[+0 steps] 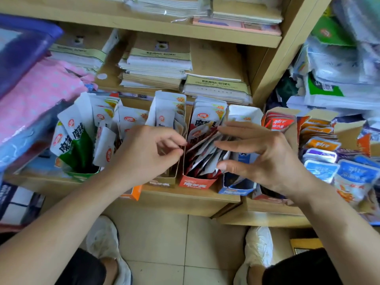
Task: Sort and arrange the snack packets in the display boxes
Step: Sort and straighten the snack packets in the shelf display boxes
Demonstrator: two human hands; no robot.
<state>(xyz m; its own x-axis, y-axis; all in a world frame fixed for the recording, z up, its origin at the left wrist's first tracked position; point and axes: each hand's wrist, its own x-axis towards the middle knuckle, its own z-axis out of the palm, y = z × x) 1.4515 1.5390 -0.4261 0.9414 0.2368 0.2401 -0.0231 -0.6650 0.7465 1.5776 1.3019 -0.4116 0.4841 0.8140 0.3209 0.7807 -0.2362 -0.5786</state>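
A red display box (197, 183) stands on the low shelf, filled with leaning red-and-white snack packets (205, 155). My left hand (150, 155) is at the box's left wall, its thumb and forefinger pinching the top of that cardboard edge. My right hand (261, 153) reaches in from the right with straight, spread fingers; the fingertips touch the tilted packets and the thumb lies near the front ones. Taller packets (202, 120) stand upright at the back of the red box. A brown box (162, 182) with white packets stands just left, and a blue box (236, 189) just right.
A green box (82, 173) of white-and-green packets leans at the left. Boxes of orange packets (316, 130) and blue packets (320, 169) crowd the right shelf. Stacks of paper (156, 64) lie behind the boxes. Pink dotted bags (39, 93) hang at the left. Tiled floor and my shoes lie below.
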